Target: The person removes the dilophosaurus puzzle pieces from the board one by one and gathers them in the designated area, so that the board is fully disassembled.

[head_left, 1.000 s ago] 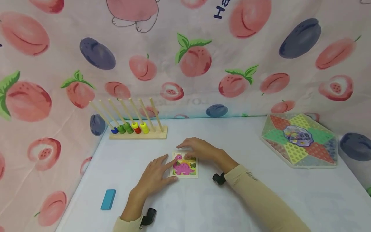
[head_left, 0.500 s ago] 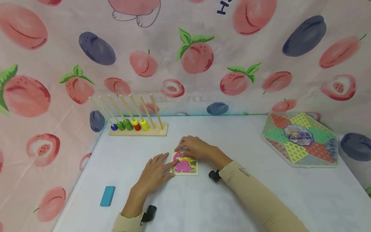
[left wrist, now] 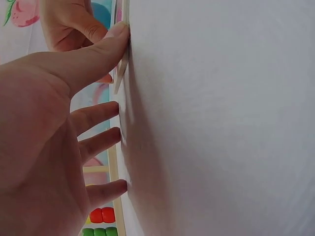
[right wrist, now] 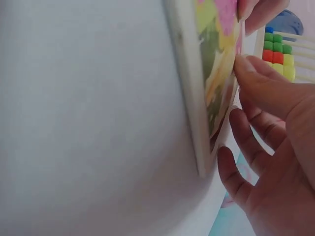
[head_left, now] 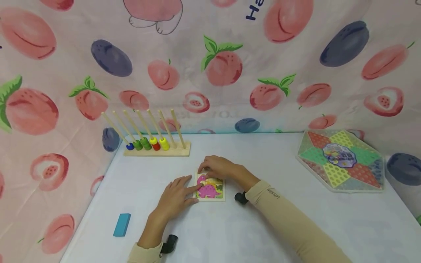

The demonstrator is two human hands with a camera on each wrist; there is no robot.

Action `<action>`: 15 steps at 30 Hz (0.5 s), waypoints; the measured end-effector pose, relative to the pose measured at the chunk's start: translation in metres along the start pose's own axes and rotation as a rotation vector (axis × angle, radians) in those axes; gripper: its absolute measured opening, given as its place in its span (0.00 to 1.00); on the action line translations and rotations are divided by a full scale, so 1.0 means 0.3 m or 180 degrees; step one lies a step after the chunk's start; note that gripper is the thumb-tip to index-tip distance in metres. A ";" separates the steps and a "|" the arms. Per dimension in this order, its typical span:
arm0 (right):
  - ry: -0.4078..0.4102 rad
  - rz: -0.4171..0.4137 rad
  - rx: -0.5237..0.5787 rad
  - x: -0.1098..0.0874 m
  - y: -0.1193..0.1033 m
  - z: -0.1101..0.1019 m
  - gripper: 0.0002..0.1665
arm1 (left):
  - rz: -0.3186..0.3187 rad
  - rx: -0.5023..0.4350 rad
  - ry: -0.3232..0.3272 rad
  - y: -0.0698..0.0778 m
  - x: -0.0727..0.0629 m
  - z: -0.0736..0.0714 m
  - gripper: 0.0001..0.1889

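A small square jigsaw puzzle (head_left: pixel 209 191) with a pink dinosaur in a pale wooden frame lies on the white table. My left hand (head_left: pixel 174 197) is spread at its left side, index fingertip on the picture and thumb (left wrist: pixel 106 49) at the frame's near left corner. Its other fingers reach past the puzzle onto the table. At the far edge, my right hand (head_left: pixel 218 168) has its fingers bent over the frame, with the thumb (right wrist: pixel 261 81) on the picture, pinching the puzzle's upper part. The right hand covers the puzzle's far edge in the head view.
Behind and left stands a wooden peg rack (head_left: pixel 158 153) with coloured beads. A blue block (head_left: pixel 122 225) lies at the left. On the right is a hexagonal game board (head_left: pixel 340 160) in a clear case. A fruit-print cloth (head_left: pixel 223 98) hangs behind the table.
My right hand has shifted slightly left along the puzzle's far edge, and its fingers have curled in from a more stretched pose. The left hand stays nearly in place.
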State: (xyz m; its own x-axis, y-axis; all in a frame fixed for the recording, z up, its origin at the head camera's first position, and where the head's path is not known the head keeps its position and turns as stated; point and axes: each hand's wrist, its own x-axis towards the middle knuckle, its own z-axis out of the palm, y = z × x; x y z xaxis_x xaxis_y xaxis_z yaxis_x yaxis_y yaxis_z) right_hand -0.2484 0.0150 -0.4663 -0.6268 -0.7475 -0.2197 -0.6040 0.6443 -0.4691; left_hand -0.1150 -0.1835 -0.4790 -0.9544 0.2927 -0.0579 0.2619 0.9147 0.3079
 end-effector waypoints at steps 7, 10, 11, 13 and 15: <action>-0.0034 0.0020 0.0133 0.004 -0.016 0.001 0.16 | -0.0026 -0.0007 0.0022 -0.004 -0.004 0.001 0.27; -0.0008 0.0002 0.0122 0.006 -0.015 0.001 0.15 | -0.0024 -0.0018 0.0028 -0.005 -0.003 -0.002 0.27; 0.0006 -0.0011 0.0122 0.005 -0.014 0.001 0.15 | -0.0022 -0.0022 0.0028 -0.005 -0.002 -0.002 0.27; 0.0035 -0.0043 0.0100 0.005 -0.012 0.000 0.15 | -0.0015 -0.0044 0.0015 -0.005 0.001 -0.003 0.27; 0.0056 -0.0085 0.0094 0.004 -0.011 -0.001 0.14 | -0.0006 -0.0055 0.0007 -0.004 0.001 -0.003 0.27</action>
State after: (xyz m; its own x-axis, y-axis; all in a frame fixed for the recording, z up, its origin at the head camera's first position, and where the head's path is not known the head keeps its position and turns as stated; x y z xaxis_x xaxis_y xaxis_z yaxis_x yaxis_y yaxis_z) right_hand -0.2473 0.0120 -0.4648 -0.6193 -0.7614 -0.1918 -0.6060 0.6188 -0.4998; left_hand -0.1157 -0.1848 -0.4784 -0.9553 0.2903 -0.0563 0.2575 0.9103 0.3241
